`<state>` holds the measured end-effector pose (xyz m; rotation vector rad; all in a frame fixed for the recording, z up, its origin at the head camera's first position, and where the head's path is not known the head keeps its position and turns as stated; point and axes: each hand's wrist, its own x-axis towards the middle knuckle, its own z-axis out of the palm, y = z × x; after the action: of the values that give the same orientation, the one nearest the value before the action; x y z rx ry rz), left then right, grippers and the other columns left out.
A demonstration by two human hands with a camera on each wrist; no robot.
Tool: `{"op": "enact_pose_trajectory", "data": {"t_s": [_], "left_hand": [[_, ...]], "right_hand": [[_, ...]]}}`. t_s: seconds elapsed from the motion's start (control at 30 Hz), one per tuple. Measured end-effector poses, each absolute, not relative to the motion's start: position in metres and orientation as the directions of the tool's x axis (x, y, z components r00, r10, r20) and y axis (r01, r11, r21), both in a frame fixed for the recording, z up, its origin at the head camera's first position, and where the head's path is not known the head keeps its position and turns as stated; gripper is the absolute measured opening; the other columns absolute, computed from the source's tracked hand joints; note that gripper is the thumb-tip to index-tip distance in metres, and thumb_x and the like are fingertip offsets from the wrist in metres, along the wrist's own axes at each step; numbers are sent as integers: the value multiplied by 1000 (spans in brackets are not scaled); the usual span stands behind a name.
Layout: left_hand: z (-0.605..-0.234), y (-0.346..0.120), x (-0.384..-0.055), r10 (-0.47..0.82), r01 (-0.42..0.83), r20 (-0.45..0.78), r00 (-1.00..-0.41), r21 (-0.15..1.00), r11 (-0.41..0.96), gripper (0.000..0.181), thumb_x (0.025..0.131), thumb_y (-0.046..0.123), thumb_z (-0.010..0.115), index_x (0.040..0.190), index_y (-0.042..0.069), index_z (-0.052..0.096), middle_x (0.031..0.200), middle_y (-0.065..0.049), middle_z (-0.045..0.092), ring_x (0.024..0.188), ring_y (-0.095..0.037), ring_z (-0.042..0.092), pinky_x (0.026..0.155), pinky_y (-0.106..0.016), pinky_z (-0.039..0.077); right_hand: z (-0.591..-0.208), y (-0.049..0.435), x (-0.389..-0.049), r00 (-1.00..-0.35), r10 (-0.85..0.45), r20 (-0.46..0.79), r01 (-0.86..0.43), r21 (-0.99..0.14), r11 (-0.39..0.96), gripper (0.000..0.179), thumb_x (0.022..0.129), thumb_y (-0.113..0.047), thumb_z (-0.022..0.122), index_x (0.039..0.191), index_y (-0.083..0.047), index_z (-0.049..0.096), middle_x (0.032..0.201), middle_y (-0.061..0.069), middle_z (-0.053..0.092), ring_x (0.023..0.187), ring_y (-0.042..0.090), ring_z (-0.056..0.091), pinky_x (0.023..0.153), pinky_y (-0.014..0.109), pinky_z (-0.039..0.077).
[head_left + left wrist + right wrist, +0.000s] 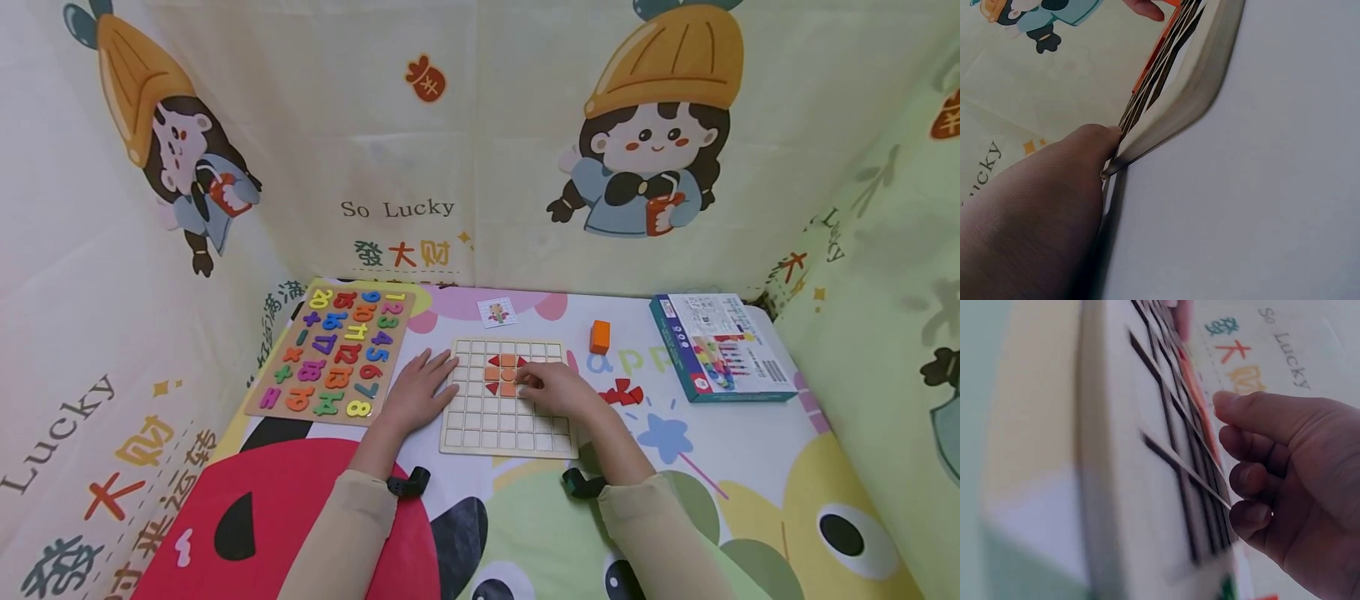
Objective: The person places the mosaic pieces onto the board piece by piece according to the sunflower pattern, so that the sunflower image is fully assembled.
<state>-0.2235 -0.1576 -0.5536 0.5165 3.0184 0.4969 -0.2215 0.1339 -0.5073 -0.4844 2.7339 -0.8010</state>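
Nearest us, two beige sleeves [341,533] reach over the printed cloth of the desk [731,425] to a pale grid board [510,442] in the middle. Our left hand [415,392] lies with its fingers spread at the board's left edge, gripping nothing. Our right hand [557,388] is over the board's right half, fingers curled and thumb near the index finger; we cannot tell whether a piece is between them. Orange tiles [492,374] and red triangles [493,361] sit in the far-middle cells. We judge these small pieces light, stiff and smooth, best pinched by opposite edges; the board seems rigid, and its rim is the place to steady it.

To the left, a number board [258,407] shows 1 to 20 and arithmetic signs. Right of the grid lie loose red pieces [622,392]; farther, an orange block [599,337], beside "app" letters [630,362] on the cloth. A box [723,346] stands far right, its print too small to read, and a picture card [497,312] lies far centre. The backdrop [517,167] beyond reads "So Lucky" and "發大财".
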Motion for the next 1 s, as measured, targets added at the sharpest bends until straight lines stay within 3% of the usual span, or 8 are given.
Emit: {"op": "enact_pose_trajectory", "data": {"t_s": [0.3,0.7,1.0], "left_hand": [[-553,-159,-225,337,323,13,-941,317,892,63,99,56,46,155,32,32,164,6,27,155,-28,12,126,-50,13],[-552,-159,-224,336,325,24,-942,322,889,63,98,55,48,154,31,35,163,5,30,155,-29,14,125,-51,16],[-551,-157,-223,336,325,24,-942,328,887,62,98,56,47,154,32,34,163,6,29,155,-28,14,126,-50,16]], "right_hand": [[-488,188,-220,-923,-356,-148,-202,-602,773,23,98,-31,62,117,-19,67,92,-1,64,84,18,55,72,28,51],[-489,257,-212,-950,-265,-167,-115,-602,790,27,100,-27,58,123,-16,66,112,5,66,97,22,57,86,39,56],[-496,293,-205,-958,-163,-235,4,-581,814,33,99,-35,58,127,-18,63,111,7,65,97,24,55,79,33,53]]}}
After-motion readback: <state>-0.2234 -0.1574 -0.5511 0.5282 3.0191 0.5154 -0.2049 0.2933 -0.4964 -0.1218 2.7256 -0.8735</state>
